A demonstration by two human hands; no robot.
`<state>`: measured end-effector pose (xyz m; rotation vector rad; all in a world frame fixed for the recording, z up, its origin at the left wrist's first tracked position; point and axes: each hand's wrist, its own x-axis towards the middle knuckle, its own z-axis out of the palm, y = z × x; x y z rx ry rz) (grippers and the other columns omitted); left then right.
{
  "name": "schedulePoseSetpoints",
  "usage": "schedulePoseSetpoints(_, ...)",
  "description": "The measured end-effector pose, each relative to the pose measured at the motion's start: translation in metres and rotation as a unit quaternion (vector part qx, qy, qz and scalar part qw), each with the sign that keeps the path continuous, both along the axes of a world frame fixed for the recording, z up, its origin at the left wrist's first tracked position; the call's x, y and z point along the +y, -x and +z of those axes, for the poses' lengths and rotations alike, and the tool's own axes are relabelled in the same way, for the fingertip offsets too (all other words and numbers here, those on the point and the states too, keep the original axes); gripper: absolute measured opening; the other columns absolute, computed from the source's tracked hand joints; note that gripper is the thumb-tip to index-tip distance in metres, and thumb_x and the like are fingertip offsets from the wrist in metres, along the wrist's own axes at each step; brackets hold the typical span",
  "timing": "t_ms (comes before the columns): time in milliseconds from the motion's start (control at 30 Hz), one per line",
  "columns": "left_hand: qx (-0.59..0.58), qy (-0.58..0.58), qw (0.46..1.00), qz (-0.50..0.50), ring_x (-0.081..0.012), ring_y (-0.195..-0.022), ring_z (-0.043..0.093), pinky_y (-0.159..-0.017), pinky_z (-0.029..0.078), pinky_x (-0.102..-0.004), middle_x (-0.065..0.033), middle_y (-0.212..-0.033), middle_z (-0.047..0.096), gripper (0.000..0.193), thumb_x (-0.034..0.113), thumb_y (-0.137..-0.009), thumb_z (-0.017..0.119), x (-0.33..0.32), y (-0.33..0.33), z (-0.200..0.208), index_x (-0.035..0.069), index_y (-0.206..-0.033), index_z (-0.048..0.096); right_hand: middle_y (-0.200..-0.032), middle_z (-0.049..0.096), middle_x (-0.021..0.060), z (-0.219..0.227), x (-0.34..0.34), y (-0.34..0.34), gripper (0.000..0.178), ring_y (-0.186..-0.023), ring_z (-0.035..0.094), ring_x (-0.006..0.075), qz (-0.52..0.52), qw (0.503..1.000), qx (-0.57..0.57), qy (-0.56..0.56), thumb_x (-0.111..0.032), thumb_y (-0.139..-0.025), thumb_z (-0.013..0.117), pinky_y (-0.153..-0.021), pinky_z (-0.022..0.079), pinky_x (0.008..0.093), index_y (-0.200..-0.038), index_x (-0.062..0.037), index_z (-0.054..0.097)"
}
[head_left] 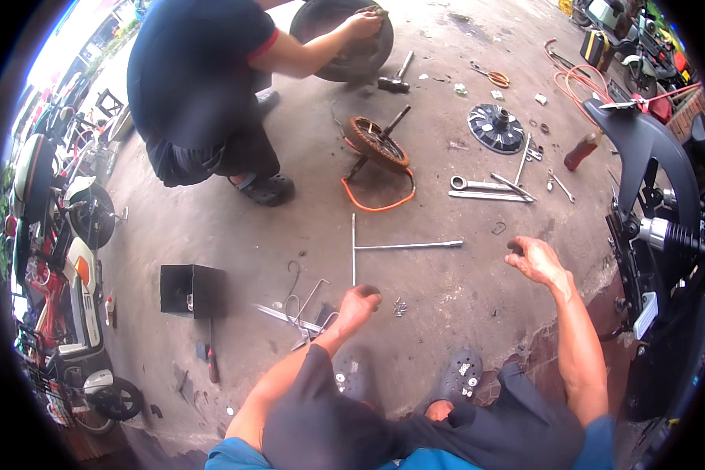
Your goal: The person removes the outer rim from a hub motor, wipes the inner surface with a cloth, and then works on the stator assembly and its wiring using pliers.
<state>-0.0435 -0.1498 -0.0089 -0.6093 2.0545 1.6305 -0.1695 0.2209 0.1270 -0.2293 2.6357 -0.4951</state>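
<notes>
My left hand point(359, 303) is low over the floor with its fingers curled together. Whatever may be inside them is hidden. Just beyond it lies a T-handle wrench point(407, 247), its crossbar end close to my fingers; I cannot tell whether they touch. A small pile of screws point(400, 308) lies right of this hand. My right hand point(536, 260) hovers at the right, fingers loosely bent and apart, nothing seen in them. Beyond it, a ring spanner point(478, 185) and other metal tools lie together on the ground, near a black finned wheel hub part point(496, 128).
A person point(200, 86) squats at upper left, hand on a black tyre point(342, 39). A hammer point(397, 74), a rusty hub with an orange cable point(377, 143) and a black box point(188, 291) lie around. A scooter point(674, 196) stands close at right; more are parked left.
</notes>
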Motion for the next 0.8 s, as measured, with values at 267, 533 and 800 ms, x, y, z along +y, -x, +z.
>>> schedulePoseSetpoints(267,-0.026,-0.016,0.999,-0.020,-0.0212,-0.080,0.064,-0.067,0.052,-0.0343,-0.0140,-0.091,0.068,0.043,0.026,-0.081,0.061,0.006,0.003,0.008,-0.004,-0.111,0.063,-0.109,0.067,0.0216,-0.005,-0.006,-0.002,0.037,-0.105,0.063,0.0364,-0.023,1.000,-0.018,-0.003,-0.024,-0.083,0.068,-0.090,0.049,0.0431,-0.111,0.0003,0.065)
schedulePoseSetpoints(533,-0.012,-0.026,0.999,-0.024,-0.0209,-0.080,0.064,-0.068,0.051,-0.0344,-0.0129,-0.092,0.067,0.043,0.027,-0.082,0.061,0.008,0.003,0.005,-0.004,-0.111,0.063,-0.108,0.067,0.0209,-0.012,-0.008,-0.003,0.037,-0.105,0.063,0.0367,-0.025,0.999,-0.021,0.009,-0.022,-0.083,0.067,-0.090,0.049,0.0429,-0.112,0.0005,0.065)
schedulePoseSetpoints(800,-0.048,-0.035,0.998,-0.030,-0.0217,-0.075,0.064,-0.067,0.051,-0.0340,-0.0132,-0.090,0.067,0.040,0.028,-0.083,0.060,0.013,-0.017,0.009,-0.004,-0.107,0.065,-0.109,0.067,0.0227,-0.035,0.008,-0.010,0.038,-0.107,0.063,0.0363,-0.033,0.999,-0.041,-0.009,-0.021,-0.083,0.066,-0.092,0.048,0.0424,-0.113,0.0016,0.064)
